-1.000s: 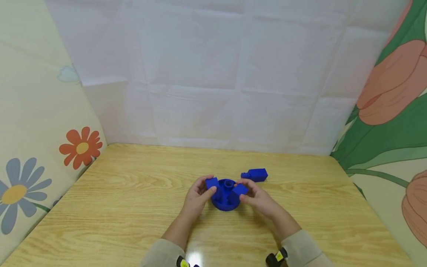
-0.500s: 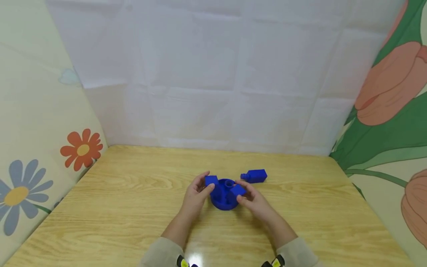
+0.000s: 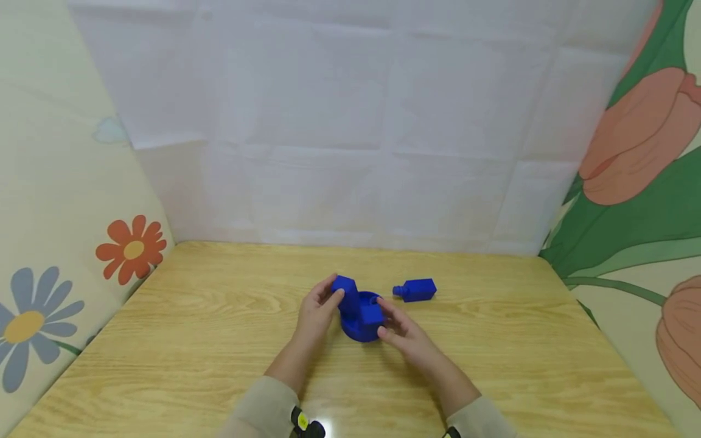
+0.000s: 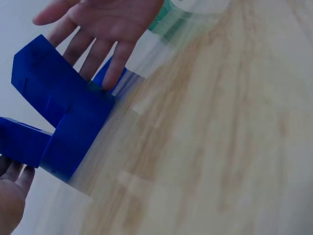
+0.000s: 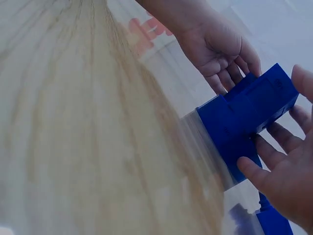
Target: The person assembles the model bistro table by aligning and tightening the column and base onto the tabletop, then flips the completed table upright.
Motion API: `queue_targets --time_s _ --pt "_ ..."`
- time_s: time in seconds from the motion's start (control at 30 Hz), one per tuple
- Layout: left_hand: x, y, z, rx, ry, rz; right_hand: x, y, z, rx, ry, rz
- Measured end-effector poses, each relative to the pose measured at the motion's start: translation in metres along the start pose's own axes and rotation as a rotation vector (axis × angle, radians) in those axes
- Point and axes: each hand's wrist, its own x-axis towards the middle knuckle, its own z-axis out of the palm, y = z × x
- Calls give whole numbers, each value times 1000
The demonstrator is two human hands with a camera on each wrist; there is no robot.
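A round blue base (image 3: 356, 334) with a raised rim sits on the table, two square-sided blue legs standing in it. My left hand (image 3: 316, 310) pinches the left leg (image 3: 348, 298) between thumb and fingers; its fingertips show in the left wrist view. The right leg (image 3: 373, 314) stands nearer me. Around its right side lies my right hand (image 3: 405, 334), thumb and fingers apart; in the left wrist view its fingers (image 4: 88, 56) are almost straight. In the right wrist view those fingertips are close to the base and leg; contact is hard to tell. A round socket rim is partly hidden by my right fingers.
A third blue leg (image 3: 419, 290) with a narrow threaded end lies on its side behind my right hand. Below and around is the wood-grain table (image 3: 219, 340). White cloth (image 3: 323, 121) hangs behind it, with flower-patterned cloth (image 3: 60, 182) at both sides.
The right leg's top has turned and shifted left. My right hand has moved left, its fingers looser than before. The base has slid slightly left, and my left hand has moved slightly up and away.
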Motion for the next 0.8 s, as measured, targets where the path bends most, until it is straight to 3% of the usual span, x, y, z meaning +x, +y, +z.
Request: queue_targets --time_s 0.13,0.3,0.43,0.57,0.67,0.8 --pt "-2 0 -2 6 11 44 1 -2 -4 29 67 -13" --pt "-19 4 0 28 104 168 4 -1 -26 22 292 -37" --pt "-39 19 10 57 174 331 8 4 -50 -89 432 -44" --pt "-53 18 24 84 181 490 14 12 -68 -170 497 -26" --pt "-55 3 34 99 142 487 18 18 -76 -220 518 23" --pt "-60 -2 46 130 87 350 25 26 -84 -301 493 72"
